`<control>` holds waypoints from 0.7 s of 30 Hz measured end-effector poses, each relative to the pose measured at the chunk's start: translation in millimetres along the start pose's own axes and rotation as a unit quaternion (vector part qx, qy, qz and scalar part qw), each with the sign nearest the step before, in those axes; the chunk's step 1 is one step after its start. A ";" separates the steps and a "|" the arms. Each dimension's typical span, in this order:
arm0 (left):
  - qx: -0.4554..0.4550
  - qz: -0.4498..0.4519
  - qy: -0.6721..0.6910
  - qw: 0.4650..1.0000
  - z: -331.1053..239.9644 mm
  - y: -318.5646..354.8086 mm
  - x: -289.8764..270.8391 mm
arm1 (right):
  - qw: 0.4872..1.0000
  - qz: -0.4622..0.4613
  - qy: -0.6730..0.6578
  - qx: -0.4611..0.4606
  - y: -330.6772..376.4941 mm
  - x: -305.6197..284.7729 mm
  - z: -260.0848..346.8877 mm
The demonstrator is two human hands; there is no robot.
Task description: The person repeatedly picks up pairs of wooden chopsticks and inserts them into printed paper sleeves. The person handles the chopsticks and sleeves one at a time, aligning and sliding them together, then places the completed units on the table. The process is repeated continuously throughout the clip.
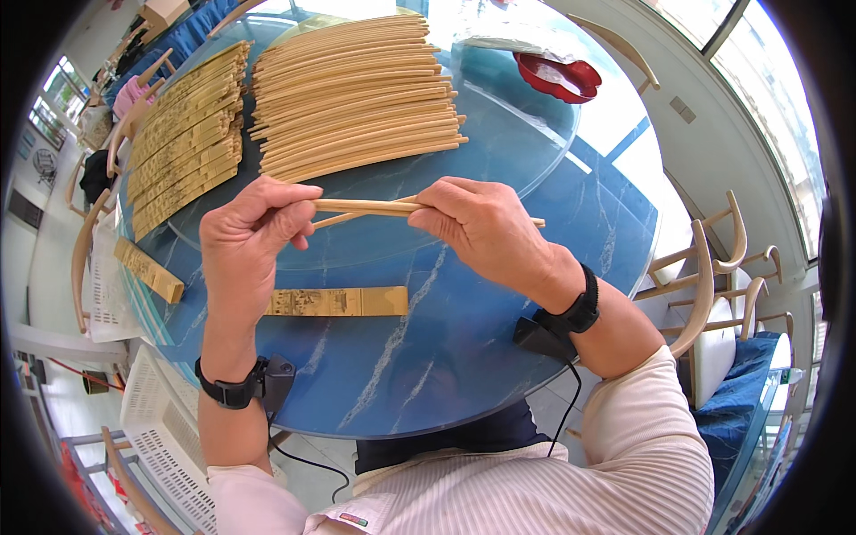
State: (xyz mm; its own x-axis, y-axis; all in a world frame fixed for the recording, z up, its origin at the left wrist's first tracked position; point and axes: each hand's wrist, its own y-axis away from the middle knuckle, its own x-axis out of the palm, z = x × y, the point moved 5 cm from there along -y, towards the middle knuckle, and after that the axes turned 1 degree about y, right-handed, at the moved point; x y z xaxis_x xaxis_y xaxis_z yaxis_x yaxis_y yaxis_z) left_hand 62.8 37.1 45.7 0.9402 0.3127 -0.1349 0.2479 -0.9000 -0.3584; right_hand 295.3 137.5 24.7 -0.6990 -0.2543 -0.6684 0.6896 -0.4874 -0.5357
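In the head view, a big pile of chopsticks (357, 98) sits on the blue worktop (464, 348), all laid the same way, likely to keep them tidy. On the near side of the pile, the left hand (254, 223) is clamped on one end of a few loose chopsticks (366, 207), and the right hand (477, 218) pinches them farther along; gripping at two spots seems to hold them level and together. One slanting stick (334, 219) crosses the others, and whether either hand grips it I cannot tell. Left of the pile, paper sleeves (183, 134) overlap in rows, probably to leave an edge of each one free. On the near side too, farther from the pile, lies a single sleeve (339, 301), perhaps set there for easy reach. A red bowl (557, 78) stands right of the pile, out of the hands' way.
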 end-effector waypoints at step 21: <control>0.025 0.191 -0.237 0.952 12.5 4.9 32.3 | 0.951 0.020 -0.250 0.182 -1.7 -23.2 0.9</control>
State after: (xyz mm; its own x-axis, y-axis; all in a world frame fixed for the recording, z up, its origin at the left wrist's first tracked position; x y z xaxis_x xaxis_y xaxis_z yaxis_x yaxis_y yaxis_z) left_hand 91.5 46.6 28.0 0.7452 0.0780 -0.6622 -0.1135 -0.9638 -0.2413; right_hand 310.1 143.4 41.6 -0.7397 -0.5994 -0.3058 0.6691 -0.7033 -0.2400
